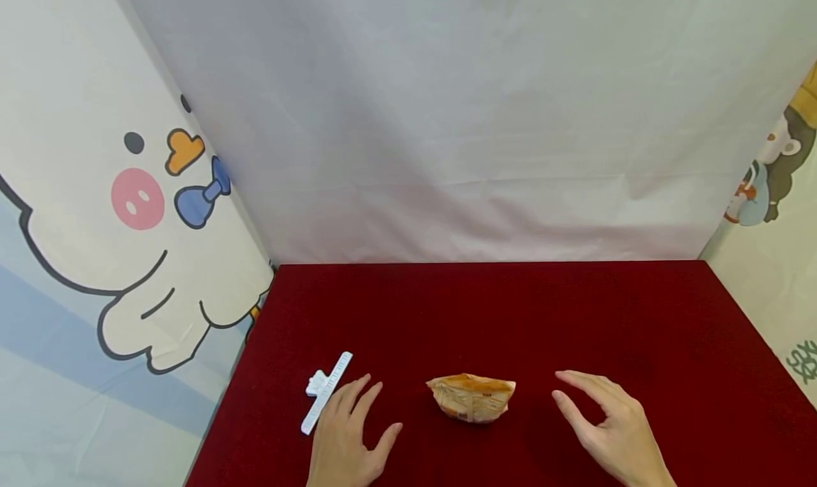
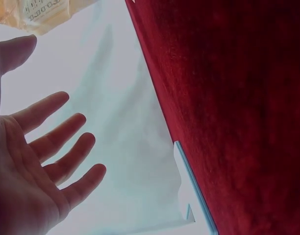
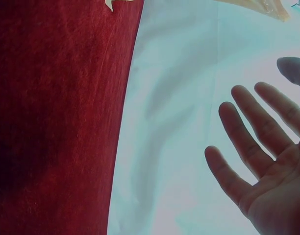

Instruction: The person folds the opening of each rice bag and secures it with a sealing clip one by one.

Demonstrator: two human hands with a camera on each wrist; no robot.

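Note:
A crumpled, tan-and-orange food packet (image 1: 472, 400) stands on the red cloth between the two hands; its contents cannot be seen. Left of it lies a long pale-blue bag clip (image 1: 327, 391) with a small shaped tab on its side, set slantwise. My left hand (image 1: 347, 430), fingers spread and slightly bent, is just right of the clip and holds nothing; whether it touches the clip is unclear. To the packet's right, my right hand (image 1: 609, 423) is apart from it, fingers loosely extended. Both palms show bare in the wrist views, left palm (image 2: 22, 181) and right palm (image 3: 282, 196).
A dark red cloth (image 1: 498, 317) covers the table. Behind it hangs a pale, wrinkled sheet (image 1: 447, 118). Cartoon-printed curtains stand along the sides, the left curtain (image 1: 76, 210) close to the table edge and the right curtain (image 1: 766, 274) opposite.

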